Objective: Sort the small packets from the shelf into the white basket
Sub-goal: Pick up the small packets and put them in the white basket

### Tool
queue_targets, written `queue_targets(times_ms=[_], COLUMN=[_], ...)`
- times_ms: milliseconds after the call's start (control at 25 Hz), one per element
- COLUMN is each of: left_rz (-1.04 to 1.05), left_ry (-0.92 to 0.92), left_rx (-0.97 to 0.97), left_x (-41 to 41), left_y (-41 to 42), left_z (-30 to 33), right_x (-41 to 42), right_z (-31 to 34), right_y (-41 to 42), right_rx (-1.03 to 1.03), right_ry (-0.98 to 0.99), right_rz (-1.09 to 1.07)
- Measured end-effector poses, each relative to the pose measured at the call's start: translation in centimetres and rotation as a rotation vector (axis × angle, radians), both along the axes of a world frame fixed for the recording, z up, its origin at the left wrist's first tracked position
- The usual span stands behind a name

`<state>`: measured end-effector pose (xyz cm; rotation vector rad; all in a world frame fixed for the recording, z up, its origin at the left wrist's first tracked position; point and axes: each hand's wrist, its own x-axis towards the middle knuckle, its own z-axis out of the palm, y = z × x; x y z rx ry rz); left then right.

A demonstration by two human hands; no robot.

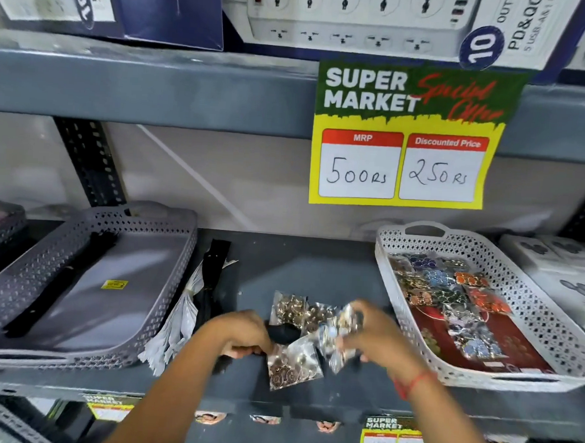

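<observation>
A heap of small clear packets of metal buttons (297, 338) lies on the dark shelf (298, 266) in front of me. My left hand (243, 334) is closed on a black item at the heap's left edge. My right hand (376, 332) pinches a bunch of clear packets (341, 330) at the heap's right side; it is blurred. The white basket (538, 325) stands to the right and holds several colourful packets (451, 292) over a red card.
A grey perforated basket (74, 290) with a black strip stands at the left. Black zips and white packets (190, 304) lie between it and the heap. A yellow price sign (406, 135) hangs from the shelf above. White boxes (562, 272) sit at far right.
</observation>
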<state>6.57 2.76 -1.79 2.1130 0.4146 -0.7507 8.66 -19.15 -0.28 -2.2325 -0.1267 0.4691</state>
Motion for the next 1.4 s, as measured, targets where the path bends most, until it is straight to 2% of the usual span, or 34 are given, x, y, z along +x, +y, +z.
queue_targets(times_ms=[160,280,360,480,560,680,760,840,1000,1080,1160,1240,1320,1400], left_rz=[0.352,0.448,0.476,0.566,0.601,0.586,0.576,0.512,0.311,0.245,0.229,0.288,0.236,0.161], left_ry=[-0.130,-0.210,-0.204,-0.213,-0.196,-0.148,-0.167,-0.146,-0.169,-0.320,-0.502,-0.541,-0.371,-0.247], left_rx=[-0.108,-0.171,-0.175,-0.204,-0.272,-0.333,-0.310,-0.222,0.010,0.187,0.330,0.219,0.041,-0.060], left_x=[1.7,3.3,3.9,4.2,4.2,4.3,4.9,5.4,5.9,6.0,4.7,2.3,-0.7,-2.4], left_y=[-0.6,-2.6,-3.2,-3.0,-2.2,-0.4,0.2,-0.2,-1.9,-1.6,-1.1,-0.4,-1.0,-2.1], left_z=[-0.9,-1.4,-1.4,-0.7,0.5,2.4,3.1,3.1,0.6,-0.4,-0.6,-0.7,-0.8,-1.4], right_x=[-1.9,-0.1,1.8,4.8,6.5,7.7,8.4,8.3,7.1,6.2,4.9,2.9,0.1,-1.2], right_z=[-2.4,-1.3,-0.9,-0.5,-0.4,-0.5,-0.7,-1.0,-1.7,-1.0,-0.3,-0.9,-2.1,-2.7], right_y=[-0.1,1.2,2.6,4.1,4.3,3.7,2.8,2.0,2.0,2.3,1.7,0.5,-0.3,-0.3], right_rx=[-0.393,-0.533,-0.585,-0.658,-0.666,-0.451,-0.171,0.003,-0.237,-0.360,-0.381,-0.416,-0.511,-0.542], right_ry=[-0.038,-0.250,-0.316,-0.160,-0.036,0.084,0.206,0.220,0.057,-0.108,-0.210,-0.192,-0.121,-0.024], right_rz=[-0.051,-0.009,0.087,0.326,0.360,0.242,0.036,-0.143,-0.214,-0.201,-0.154,-0.060,0.052,0.033])
